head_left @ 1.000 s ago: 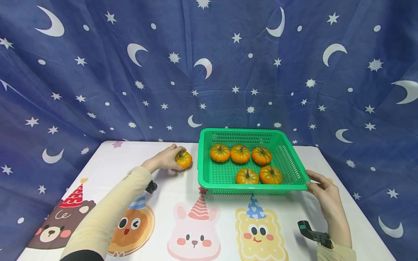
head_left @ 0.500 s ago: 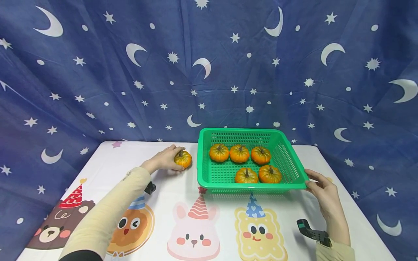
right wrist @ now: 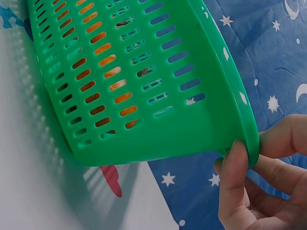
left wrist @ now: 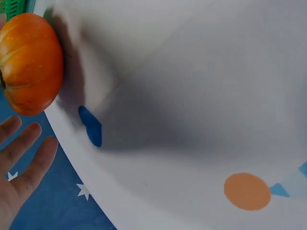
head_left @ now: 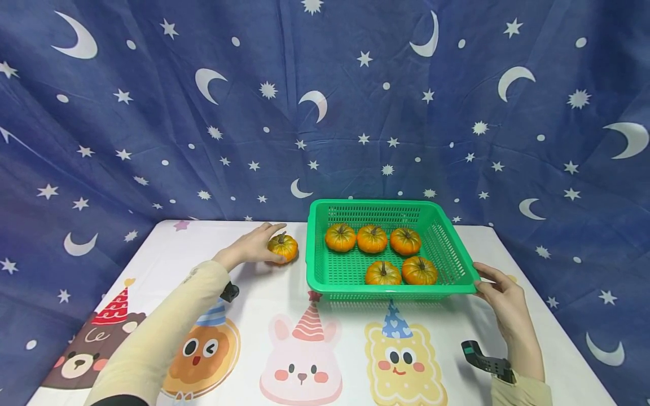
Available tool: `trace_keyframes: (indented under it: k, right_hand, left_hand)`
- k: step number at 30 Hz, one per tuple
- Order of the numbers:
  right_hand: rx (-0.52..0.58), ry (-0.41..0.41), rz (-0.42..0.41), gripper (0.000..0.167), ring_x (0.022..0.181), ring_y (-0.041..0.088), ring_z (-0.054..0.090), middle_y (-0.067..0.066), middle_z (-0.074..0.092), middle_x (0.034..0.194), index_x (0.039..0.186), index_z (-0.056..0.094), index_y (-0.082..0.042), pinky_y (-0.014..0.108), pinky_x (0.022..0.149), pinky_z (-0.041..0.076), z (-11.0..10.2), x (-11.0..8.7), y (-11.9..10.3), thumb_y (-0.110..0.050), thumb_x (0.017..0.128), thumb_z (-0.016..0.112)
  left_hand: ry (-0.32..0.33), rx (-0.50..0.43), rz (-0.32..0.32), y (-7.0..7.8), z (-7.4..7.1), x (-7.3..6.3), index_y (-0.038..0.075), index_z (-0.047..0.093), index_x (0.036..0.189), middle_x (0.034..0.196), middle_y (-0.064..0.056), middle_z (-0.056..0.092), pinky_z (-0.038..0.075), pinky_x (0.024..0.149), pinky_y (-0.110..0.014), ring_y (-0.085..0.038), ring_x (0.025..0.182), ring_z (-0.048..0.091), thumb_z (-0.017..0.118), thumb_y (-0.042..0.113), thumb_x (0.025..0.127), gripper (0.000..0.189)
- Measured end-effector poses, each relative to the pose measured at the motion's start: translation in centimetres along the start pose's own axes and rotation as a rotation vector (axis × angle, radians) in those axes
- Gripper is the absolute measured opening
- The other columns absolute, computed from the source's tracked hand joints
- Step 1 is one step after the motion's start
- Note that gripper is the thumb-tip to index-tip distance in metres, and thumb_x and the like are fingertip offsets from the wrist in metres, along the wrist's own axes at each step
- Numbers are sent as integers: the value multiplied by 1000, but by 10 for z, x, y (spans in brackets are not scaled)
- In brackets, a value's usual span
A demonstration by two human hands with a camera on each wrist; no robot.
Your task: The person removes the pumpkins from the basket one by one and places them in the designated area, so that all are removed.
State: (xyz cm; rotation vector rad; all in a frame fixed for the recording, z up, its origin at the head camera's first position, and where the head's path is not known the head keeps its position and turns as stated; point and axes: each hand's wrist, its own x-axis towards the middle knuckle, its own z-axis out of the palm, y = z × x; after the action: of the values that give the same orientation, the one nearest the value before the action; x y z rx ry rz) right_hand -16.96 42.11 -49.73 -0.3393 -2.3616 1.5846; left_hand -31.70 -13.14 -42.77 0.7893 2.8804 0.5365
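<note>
A small orange pumpkin (head_left: 283, 248) sits on the white tablecloth, left of a green plastic basket (head_left: 316, 270). My left hand (head_left: 254, 246) is around its left side with fingers spread. In the left wrist view, several straight fingers (left wrist: 33, 163) stand apart from the pumpkin (left wrist: 33, 62). At the basket's front right corner, my right hand (head_left: 503, 296) pinches the rim. The right wrist view shows thumb and fingers (right wrist: 235, 182) on either side of that green rim (right wrist: 247, 120). Several similar pumpkins (head_left: 373, 239) rest inside the basket in two rows.
Behind the table hangs a blue curtain (head_left: 355, 113) with moons and stars. The white tablecloth (head_left: 244, 349) bears printed cartoon figures, among them a pink rabbit (head_left: 302, 361) and a yellow biscuit (head_left: 403, 366) in front of the basket.
My left hand has loosened from the pumpkin, its fingers spreading and drawing slightly back to the left. The right hand keeps its hold on the basket rim.
</note>
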Motion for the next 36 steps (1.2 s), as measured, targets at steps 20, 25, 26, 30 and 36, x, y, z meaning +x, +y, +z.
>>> trace_keyframes:
  k: [20, 25, 26, 30, 36]
  right_hand:
    - [11, -5, 54, 46, 87, 4, 54, -10, 50, 111, 139, 50, -4, 12, 72, 53, 5, -30, -62, -13, 94, 57]
    - [-5, 16, 75, 46, 88, 4, 55, -12, 50, 111, 139, 51, -7, 11, 73, 52, 6, -28, -59, -14, 94, 57]
    - [-6, 18, 79, 45, 87, 3, 55, -12, 49, 111, 138, 51, -7, 11, 72, 52, 7, -29, -60, -14, 94, 57]
    - [-54, -8, 68, 47, 87, 1, 52, -11, 46, 112, 141, 46, -1, 10, 74, 52, 8, -36, -77, -12, 96, 53]
    - [-82, -17, 61, 48, 87, -1, 51, -11, 44, 111, 141, 42, 4, 9, 74, 51, 10, -41, -88, -10, 96, 49]
  left_hand:
    - [54, -8, 78, 23, -22, -8, 19, 32, 151, 139, -14, 46, 44, 99, -52, -31, 126, 47, 69, 40, 83, 80]
    - [56, -12, 93, 34, -27, -9, 19, 32, 151, 142, -12, 44, 44, 100, -53, -31, 128, 45, 67, 40, 85, 77]
    - [55, -13, 93, 36, -28, -9, 20, 32, 151, 142, -12, 44, 44, 100, -53, -31, 129, 45, 67, 39, 85, 77]
    - [63, -9, 103, 41, -29, -7, 22, 33, 150, 141, -10, 44, 44, 99, -51, -28, 129, 44, 65, 41, 86, 75]
    - [62, 5, 130, 50, -33, -1, 23, 33, 150, 141, -7, 45, 46, 98, -48, -26, 128, 44, 63, 42, 87, 73]
